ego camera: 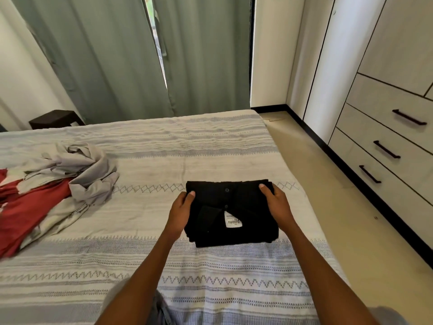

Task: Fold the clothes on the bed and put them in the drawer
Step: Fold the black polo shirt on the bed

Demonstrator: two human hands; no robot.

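Note:
A folded black shirt (230,212) with buttons and a white neck label lies on the bed (187,146), right of the middle. My left hand (180,211) grips its left edge, thumb on top. My right hand (276,205) grips its right edge the same way, fingers hidden under the cloth. An unfolded heap lies at the bed's left: a grey garment (79,170) on top of a red one (25,212). The drawers (384,146) with dark handles are shut in the wardrobe on the right.
Beige floor (346,207) runs between the bed's right edge and the wardrobe. Green curtains (131,57) hang behind the bed. A dark side table (56,118) stands at the far left.

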